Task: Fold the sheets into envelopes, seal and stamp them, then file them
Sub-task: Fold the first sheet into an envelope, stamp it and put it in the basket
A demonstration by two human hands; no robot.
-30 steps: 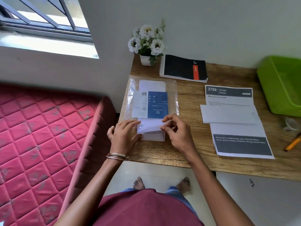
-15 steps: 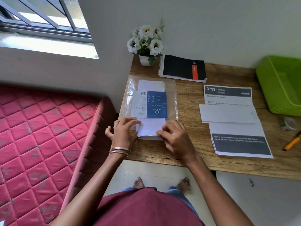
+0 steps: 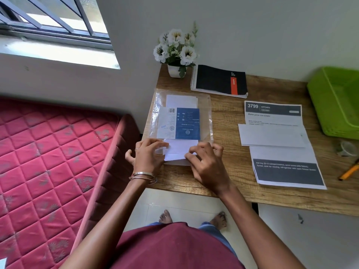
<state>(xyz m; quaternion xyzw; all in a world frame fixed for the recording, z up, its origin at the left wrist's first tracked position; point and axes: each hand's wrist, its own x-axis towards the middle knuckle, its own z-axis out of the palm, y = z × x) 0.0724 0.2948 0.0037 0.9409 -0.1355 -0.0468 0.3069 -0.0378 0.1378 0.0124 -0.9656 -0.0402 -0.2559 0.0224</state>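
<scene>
Both hands work at the front left edge of the wooden tabletop (image 3: 233, 171). Furthest left, the left hand (image 3: 148, 158), bangled at the wrist, has its fingers laid fairly straight on the left part of a small folded white sheet of paper (image 3: 177, 152), pressing it flat rather than gripping it. Just to its right, the right hand (image 3: 207, 164) has its fingers curled down onto the sheet's right edge; whether the fingertips pinch the paper or only press it cannot be told. The sheet's far end is tucked against a clear plastic packet with a blue printed card inside (image 3: 180, 121), which reaches toward the back left corner, where a white pot of white flowers (image 3: 175, 53) stands beside a black spiral notebook (image 3: 219, 81).

To crease well, I would judge, the left hand should pin the sheet while the right runs along the fold, edges squared first so the flap lies even.

Further right, near the middle of the tabletop, lies a printed white instruction sheet with dark bands (image 3: 279, 144), and a green plastic tray (image 3: 338, 101) sits at the back right edge, likely the filing place.
</scene>
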